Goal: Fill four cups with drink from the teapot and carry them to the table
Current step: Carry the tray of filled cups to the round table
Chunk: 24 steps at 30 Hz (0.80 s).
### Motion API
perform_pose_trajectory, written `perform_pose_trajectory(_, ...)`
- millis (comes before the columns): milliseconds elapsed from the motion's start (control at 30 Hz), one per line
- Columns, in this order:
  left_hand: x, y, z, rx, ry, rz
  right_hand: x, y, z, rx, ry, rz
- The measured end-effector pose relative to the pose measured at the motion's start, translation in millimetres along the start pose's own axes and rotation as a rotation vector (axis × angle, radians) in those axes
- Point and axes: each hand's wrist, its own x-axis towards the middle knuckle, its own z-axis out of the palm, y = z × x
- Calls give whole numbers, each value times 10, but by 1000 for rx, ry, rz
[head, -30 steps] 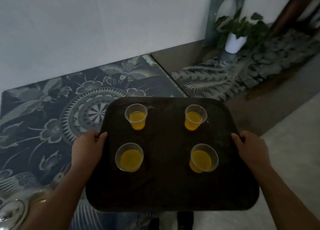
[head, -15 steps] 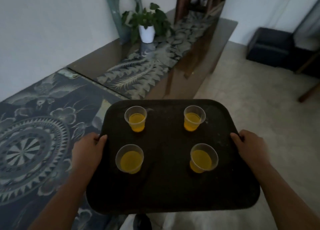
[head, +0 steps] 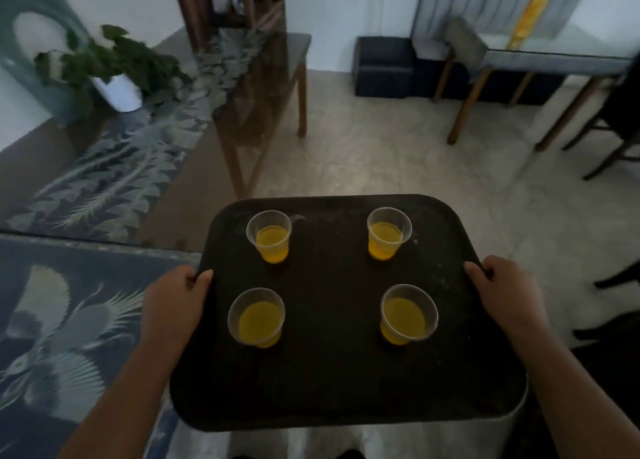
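**Hands level, tray steady**

Your left hand and right hand each grip a tray edge, thumbs on top. Four filled cups stand upright on it, well apart. Walk slowly toward the table, sides level.

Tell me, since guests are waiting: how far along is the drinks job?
Done: the far-left cup, far-right cup, near-left cup and near-right cup all hold yellow drink and stand upright on the dark tray. In hand: left hand and right hand grip the tray's side edges, holding it up over the floor. Left: carrying it to the table, perhaps the light table at upper right.
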Motion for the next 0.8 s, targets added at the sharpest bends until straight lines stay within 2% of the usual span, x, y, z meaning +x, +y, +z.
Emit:
perform_pose_trajectory(367, -23, 1585, 849, -23, -227, 279, -375, 1361, -837, 31, 116, 335)
perform_pose_trajectory(500, -21, 2128, 1138, -100, -361, 367, -582, 1798, -1038, 54, 129, 451)
perform_pose_trajectory(800, -156, 3275, 1892, -128, -477, 687, -1180, 2448, -1276, 16, 339, 741)
